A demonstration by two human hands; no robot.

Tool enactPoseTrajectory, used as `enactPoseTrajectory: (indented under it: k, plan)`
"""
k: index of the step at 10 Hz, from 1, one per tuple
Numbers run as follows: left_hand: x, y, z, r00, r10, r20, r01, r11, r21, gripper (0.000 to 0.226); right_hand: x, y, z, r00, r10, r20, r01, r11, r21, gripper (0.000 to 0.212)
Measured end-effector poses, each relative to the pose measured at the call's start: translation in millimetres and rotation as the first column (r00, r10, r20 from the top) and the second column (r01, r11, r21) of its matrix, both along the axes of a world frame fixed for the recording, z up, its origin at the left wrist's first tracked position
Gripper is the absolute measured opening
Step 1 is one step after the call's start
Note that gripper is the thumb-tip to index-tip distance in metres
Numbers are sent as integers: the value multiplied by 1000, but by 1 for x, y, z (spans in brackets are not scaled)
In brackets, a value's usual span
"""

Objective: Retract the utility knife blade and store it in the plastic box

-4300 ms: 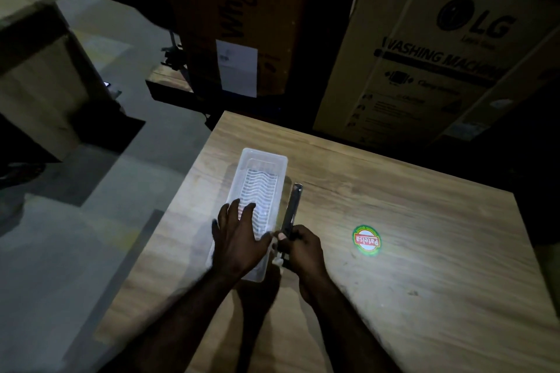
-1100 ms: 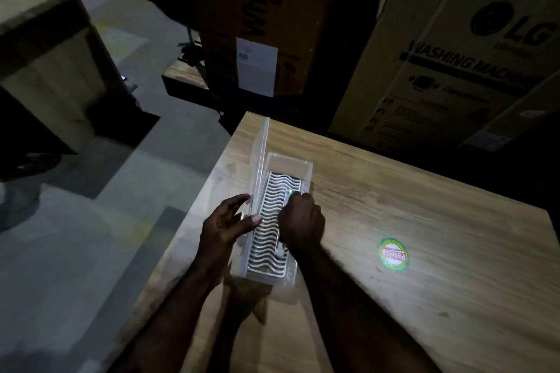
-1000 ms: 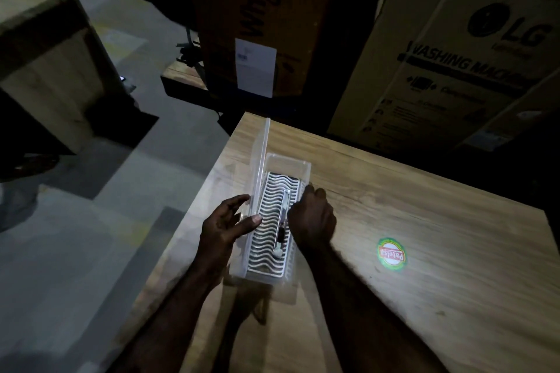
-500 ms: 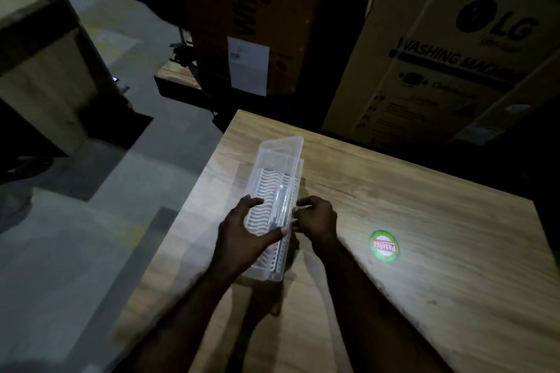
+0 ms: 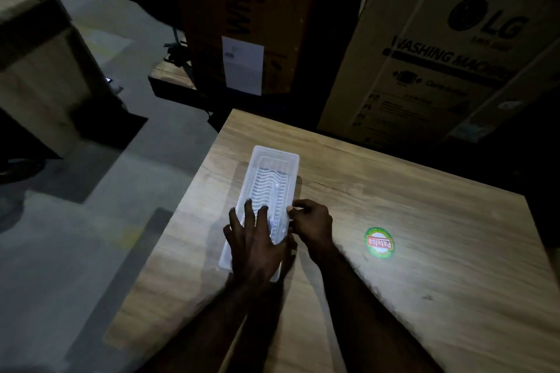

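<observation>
Lid now down on the plastic box (image 5: 274, 166), utility knife (image 5: 276, 203) inside. Left hand (image 5: 257, 242) lies flat, fingers spread, on it; right hand (image 5: 312, 222) pinches its edge. Storage essentially complete.

Translucent ribbed plastic box (image 5: 266, 191); matt, seemingly laminate wood-grain table (image 5: 424, 206)

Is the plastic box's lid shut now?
Down, yes: the lid lies flat over the plastic box, left hand pressing it. Latched: cannot tell.
</observation>
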State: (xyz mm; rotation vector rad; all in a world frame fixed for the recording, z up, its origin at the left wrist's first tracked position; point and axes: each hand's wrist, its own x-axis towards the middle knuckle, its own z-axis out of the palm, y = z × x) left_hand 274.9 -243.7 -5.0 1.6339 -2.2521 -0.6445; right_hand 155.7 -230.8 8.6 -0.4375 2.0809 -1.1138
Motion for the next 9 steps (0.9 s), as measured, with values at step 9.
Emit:
enactPoseTrajectory:
  k: [9]
  plan:
    - [5,-4,-13,982,-98,159,124,979,-159,72,-9,12,-23,997,12,-82,-9,999,35,27]
